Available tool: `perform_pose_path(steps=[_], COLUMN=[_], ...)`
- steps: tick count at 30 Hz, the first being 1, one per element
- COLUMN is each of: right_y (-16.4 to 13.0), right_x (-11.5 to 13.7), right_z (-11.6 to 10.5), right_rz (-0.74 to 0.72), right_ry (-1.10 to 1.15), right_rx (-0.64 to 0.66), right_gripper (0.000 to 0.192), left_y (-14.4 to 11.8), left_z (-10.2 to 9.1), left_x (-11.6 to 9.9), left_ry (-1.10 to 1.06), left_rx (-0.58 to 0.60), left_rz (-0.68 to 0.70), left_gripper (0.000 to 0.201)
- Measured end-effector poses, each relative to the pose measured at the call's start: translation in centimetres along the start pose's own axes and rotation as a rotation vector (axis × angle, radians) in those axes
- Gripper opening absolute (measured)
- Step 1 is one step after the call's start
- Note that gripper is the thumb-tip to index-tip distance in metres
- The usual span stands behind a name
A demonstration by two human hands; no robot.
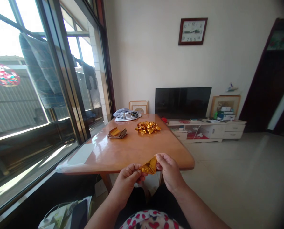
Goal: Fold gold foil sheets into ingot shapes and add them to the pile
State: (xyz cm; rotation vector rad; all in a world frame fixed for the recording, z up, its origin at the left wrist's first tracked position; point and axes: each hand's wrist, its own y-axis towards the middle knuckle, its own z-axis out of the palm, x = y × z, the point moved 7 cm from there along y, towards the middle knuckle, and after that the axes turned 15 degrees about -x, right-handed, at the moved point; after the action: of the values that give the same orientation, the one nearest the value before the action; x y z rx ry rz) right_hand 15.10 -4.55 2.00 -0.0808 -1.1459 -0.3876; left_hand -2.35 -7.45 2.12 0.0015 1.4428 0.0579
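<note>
Pinching a gold foil piece (149, 166) between them, the left hand (128, 177) and right hand (168, 169) close their fingers on it just off the near edge of the glossy wooden table (137, 149). Farther back lie folded gold sheets (117, 133), a heap of finished gold pieces (148, 127) and bundled cloth (125, 114) (beside the window (32, 82)), with a television (183, 102) and wall clock (192, 31) beyond.

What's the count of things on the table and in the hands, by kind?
Gold foil piece held in both hands: 1
Pile of folded gold pieces: 1
Stack of foil sheets: 1
Bundle of cloth: 1
Total: 4
</note>
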Motion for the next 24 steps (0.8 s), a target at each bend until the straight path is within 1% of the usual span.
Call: perform_pose_path(steps=[3,8,10,14,18,24], right_y=[0.4,0.9,0.6,-0.4,-0.8,-0.3], right_x=[-0.5,-0.3,0.0,0.3,0.3,-0.5], right_z=[-0.5,-1.5,-1.3,-0.3,-0.1,-0.4], right_rz=[0.001,-0.07,-0.07,-0.006,0.025,0.046], right_ry=[-0.085,-0.198,-0.201,-0.202,-0.208,-0.208], right_rx=[0.0,-0.09,-0.079,0.0,0.01,-0.008], right_gripper=[0.038,0.041,0.041,0.042,0.041,0.038], left_y=[0.4,1.3,1.4,1.4,1.2,1.3], left_z=[-0.4,-1.5,-1.8,-2.0,-2.2,-2.5], left_x=[0.0,-0.1,-0.1,-0.2,-0.3,-0.2], left_ry=[0.06,0.228,0.304,0.409,0.451,0.44], left_rx=[-0.02,-0.098,-0.116,-0.145,-0.169,-0.2], left_rz=[0.05,0.204,0.277,0.38,0.427,0.433], left_gripper=[0.027,0.025,0.023,0.024,0.023,0.024])
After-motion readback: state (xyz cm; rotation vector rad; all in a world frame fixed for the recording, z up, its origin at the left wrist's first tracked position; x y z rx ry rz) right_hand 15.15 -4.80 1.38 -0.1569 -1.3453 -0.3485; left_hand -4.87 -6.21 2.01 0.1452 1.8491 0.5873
